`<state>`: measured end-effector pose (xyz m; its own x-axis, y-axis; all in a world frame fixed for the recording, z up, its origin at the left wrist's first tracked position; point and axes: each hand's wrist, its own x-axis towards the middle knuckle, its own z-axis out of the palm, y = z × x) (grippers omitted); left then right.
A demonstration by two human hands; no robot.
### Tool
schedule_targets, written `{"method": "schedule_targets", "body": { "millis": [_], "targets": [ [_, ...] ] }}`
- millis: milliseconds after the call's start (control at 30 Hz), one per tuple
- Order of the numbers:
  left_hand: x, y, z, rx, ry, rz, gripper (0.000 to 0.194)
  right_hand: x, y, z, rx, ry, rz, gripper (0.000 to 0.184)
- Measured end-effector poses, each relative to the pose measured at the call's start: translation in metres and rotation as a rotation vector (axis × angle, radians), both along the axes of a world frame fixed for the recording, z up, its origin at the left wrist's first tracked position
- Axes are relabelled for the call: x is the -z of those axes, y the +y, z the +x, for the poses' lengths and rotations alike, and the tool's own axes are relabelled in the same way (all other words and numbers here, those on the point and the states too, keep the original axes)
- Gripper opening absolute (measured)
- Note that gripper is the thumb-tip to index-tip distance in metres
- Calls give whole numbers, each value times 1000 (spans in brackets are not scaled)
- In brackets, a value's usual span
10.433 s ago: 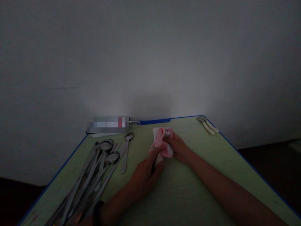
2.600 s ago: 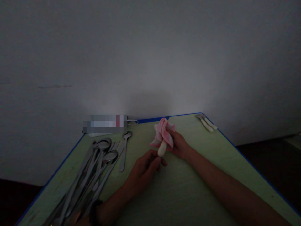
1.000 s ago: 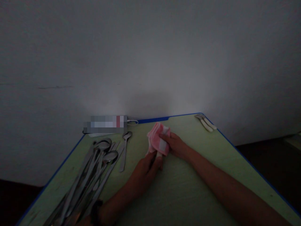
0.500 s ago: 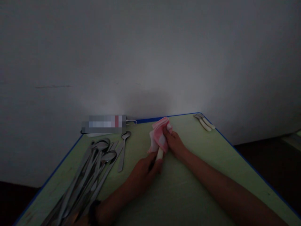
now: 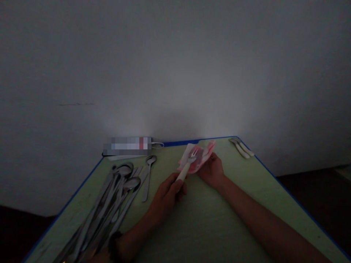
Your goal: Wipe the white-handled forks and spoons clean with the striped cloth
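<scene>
A fork (image 5: 184,171) with a pale handle and metal tines points away from me over the middle of the table. My left hand (image 5: 170,191) is closed round the end of its handle. Behind the tines spreads a pink and white cloth (image 5: 207,150), laid open like a shallow cup. My right hand (image 5: 212,170) grips this cloth from below and from the right, its fingers partly hidden by the fabric. The fork's head lies against or just above the cloth; I cannot tell which.
A heap of metal spoons and other cutlery (image 5: 109,201) covers the table's left side. One small spoon (image 5: 148,179) lies at its right edge. Two pale-handled forks (image 5: 242,148) rest at the far right corner. A blurred-out box (image 5: 127,146) with a white cord stands at the back left.
The cloth, wrapped round the fork's head half a second ago, has opened out and moved right with my right hand. The tines now show. My left hand keeps its hold on the handle.
</scene>
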<state>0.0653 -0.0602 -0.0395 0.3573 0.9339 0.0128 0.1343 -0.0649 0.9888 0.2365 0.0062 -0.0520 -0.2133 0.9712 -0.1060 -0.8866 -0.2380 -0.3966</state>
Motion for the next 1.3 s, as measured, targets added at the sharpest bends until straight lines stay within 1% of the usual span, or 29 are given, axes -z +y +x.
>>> {"method": "schedule_targets", "body": {
  "millis": [67,200,300,400,467,533,600,700,833,933,1000,1067,1133,1167,1200,1233,1300],
  "targets": [
    [-2,0,0,-44,-34,13,19,1,0,-1,5,-49,4,27],
    [-2,4,0,-135,-48,29,17,2,0,-3,-33,-236,37,24],
    [0,8,-1,-164,-24,11,24,1,-1,-4,-28,-367,21,21],
    [3,10,-2,-138,-16,-6,34,2,1,-3,-26,-452,21,23],
    [3,10,-2,-117,-17,-5,38,4,2,-3,-15,-481,39,28],
    [2,10,-2,-126,-6,7,35,7,3,-2,2,-486,70,32],
    [1,10,-2,-157,19,22,30,9,4,-2,0,-467,101,34],
    [-3,10,-3,-185,18,13,32,11,5,-1,-6,-450,117,32],
    [-5,10,-6,-183,-79,-29,47,11,3,-2,3,-460,94,30],
    [-4,11,-7,-123,-232,-11,67,9,1,-2,-34,-422,81,31],
    [-5,15,-9,-104,-274,11,79,9,0,-3,-57,-379,80,30],
    [-12,21,-11,-120,-242,43,87,9,0,-2,-56,-345,72,28],
    [-24,30,-14,-127,-180,79,91,10,1,-2,-45,-328,52,24],
    [-32,34,-15,-103,-133,95,87,10,1,-2,-38,-321,39,23],
    [-40,39,-16,-91,-75,130,79,11,1,-2,-34,-316,26,23],
    [-49,43,-17,-122,-21,195,69,11,1,-2,-33,-313,12,23],
    [-64,50,-18,-257,74,324,53,11,0,-4,-36,-304,-9,23]
  ]
}}
